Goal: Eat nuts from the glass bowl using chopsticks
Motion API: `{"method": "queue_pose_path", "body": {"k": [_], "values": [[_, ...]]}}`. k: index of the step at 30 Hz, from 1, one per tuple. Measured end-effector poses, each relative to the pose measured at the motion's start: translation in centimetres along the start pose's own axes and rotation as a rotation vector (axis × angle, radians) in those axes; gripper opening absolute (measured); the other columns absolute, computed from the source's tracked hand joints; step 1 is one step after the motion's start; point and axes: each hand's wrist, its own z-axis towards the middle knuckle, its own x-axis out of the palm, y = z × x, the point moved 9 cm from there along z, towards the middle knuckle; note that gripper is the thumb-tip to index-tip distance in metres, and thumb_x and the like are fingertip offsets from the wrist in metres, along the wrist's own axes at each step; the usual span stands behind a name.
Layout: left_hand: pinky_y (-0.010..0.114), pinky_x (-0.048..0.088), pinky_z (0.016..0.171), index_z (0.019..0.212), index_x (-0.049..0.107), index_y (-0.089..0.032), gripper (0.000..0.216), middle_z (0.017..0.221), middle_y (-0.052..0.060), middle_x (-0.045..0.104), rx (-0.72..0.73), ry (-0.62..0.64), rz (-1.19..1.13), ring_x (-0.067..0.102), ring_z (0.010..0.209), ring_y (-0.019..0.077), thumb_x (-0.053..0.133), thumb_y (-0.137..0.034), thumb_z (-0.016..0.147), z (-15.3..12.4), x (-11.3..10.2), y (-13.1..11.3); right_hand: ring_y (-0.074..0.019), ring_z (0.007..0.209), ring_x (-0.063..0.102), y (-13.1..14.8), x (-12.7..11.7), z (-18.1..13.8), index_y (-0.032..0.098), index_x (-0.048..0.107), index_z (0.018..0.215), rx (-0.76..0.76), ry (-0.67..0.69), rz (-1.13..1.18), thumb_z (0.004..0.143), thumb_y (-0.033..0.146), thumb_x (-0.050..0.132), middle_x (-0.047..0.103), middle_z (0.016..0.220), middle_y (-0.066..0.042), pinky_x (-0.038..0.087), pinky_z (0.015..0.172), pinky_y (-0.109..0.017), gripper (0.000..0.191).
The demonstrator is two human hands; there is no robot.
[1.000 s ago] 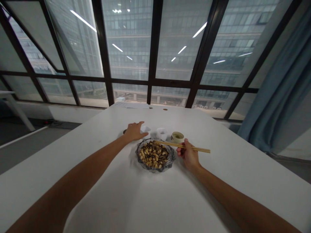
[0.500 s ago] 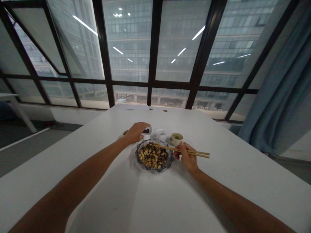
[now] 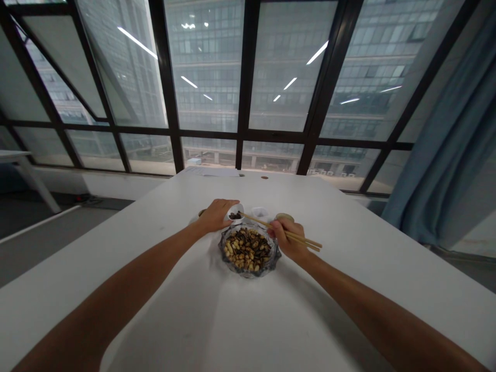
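Note:
My left hand [image 3: 217, 214] is closed around the side of a small white cup [image 3: 237, 219], tilted toward me, with dark seeds [image 3: 234, 215] inside. In my right hand [image 3: 287, 235] is a pair of wooden chopsticks [image 3: 304, 241], their tips at the mouth of that cup. Just below both hands stands a scalloped glass bowl [image 3: 277, 259] filled with mixed nuts and dark striped seeds [image 3: 248, 250]. Whether the chopstick tips pinch a seed is too small to tell.
A second white cup [image 3: 259, 212] stands behind the bowl. The pale green cup [image 3: 284, 216] is partly hidden by my right hand. Papers [image 3: 217, 171] and a small brown disc [image 3: 264, 177] lie at the far end of the white table [image 3: 186, 320], before the windows.
The chopstick tips have moved from over the nuts in the glass bowl up to the white cup. My left hand has tilted that cup toward me.

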Motion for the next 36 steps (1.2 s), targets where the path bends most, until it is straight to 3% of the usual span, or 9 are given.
{"method": "queue_pose_path", "body": {"k": [2,5,9,15,20,26,30,36], "values": [[0.046,0.038,0.112,0.144,0.047,-0.019,0.067,0.144,0.013,0.058,0.005,0.004,-0.003,0.055,0.129,0.0311,0.068,-0.031,0.082,0.0,0.0,0.0,-0.0160,0.055,0.063,1.3,1.7,1.3,0.023,0.065,0.068,-0.116,0.105,-0.092,0.096,0.057,0.049,0.067,0.059,-0.003,0.049,0.058,-0.028,0.047],[0.045,0.039,0.111,0.143,0.047,-0.019,0.067,0.143,0.013,0.059,0.006,0.013,0.006,0.056,0.127,0.0313,0.068,-0.034,0.082,0.2,0.0,-0.1,-0.0152,0.052,0.060,1.7,3.0,2.8,0.023,0.065,0.068,-0.115,0.189,-0.150,0.097,0.055,0.049,0.067,0.059,-0.002,0.045,0.055,-0.027,0.046],[0.046,0.038,0.110,0.143,0.048,-0.020,0.065,0.138,0.013,0.062,-0.020,0.029,0.031,0.058,0.123,0.0318,0.067,-0.036,0.082,0.6,0.2,0.3,-0.0151,0.052,0.061,1.6,0.7,3.4,0.021,0.064,0.066,-0.008,0.103,-0.143,0.099,0.055,0.046,0.066,0.059,-0.004,0.044,0.052,-0.026,0.051],[0.047,0.036,0.111,0.141,0.047,-0.018,0.067,0.137,0.014,0.063,-0.117,0.055,0.068,0.061,0.120,0.0322,0.069,-0.039,0.081,1.5,1.1,1.3,-0.0142,0.047,0.059,1.0,-2.7,1.9,0.018,0.066,0.068,0.242,0.110,0.119,0.092,0.071,0.048,0.065,0.055,-0.004,0.047,0.045,-0.025,0.061],[0.043,0.041,0.106,0.140,0.046,-0.019,0.067,0.126,0.012,0.071,-0.248,0.141,0.053,0.066,0.116,0.0301,0.069,-0.043,0.081,2.0,2.4,2.2,-0.0111,0.037,0.053,1.9,-2.5,0.5,0.018,0.063,0.061,0.376,0.228,0.217,0.080,0.082,0.054,0.061,0.048,-0.003,0.042,0.036,-0.022,0.067],[0.043,0.040,0.109,0.142,0.046,-0.019,0.070,0.133,0.013,0.067,-0.278,0.167,0.055,0.063,0.122,0.0303,0.069,-0.047,0.082,1.5,2.2,2.6,-0.0092,0.031,0.047,2.1,-2.0,-0.4,0.017,0.062,0.058,0.492,0.288,0.250,0.073,0.086,0.056,0.057,0.041,-0.002,0.036,0.030,-0.020,0.071],[0.047,0.037,0.113,0.137,0.052,-0.020,0.061,0.138,0.012,0.063,-0.276,0.059,0.054,0.058,0.127,0.0310,0.063,-0.052,0.086,-0.5,1.1,4.0,-0.0095,0.030,0.048,1.7,-0.8,-1.0,0.017,0.062,0.058,0.530,0.360,0.238,0.075,0.085,0.054,0.057,0.041,-0.002,0.036,0.030,-0.019,0.070],[0.050,0.042,0.110,0.127,0.057,-0.020,0.054,0.136,0.014,0.061,-0.403,-0.214,-0.062,0.055,0.128,0.0322,0.067,-0.051,0.084,-4.7,0.0,6.5,-0.0131,0.038,0.058,0.9,0.0,-0.5,0.019,0.062,0.060,0.388,0.310,0.173,0.080,0.079,0.057,0.064,0.050,-0.004,0.046,0.035,-0.022,0.063]]}}
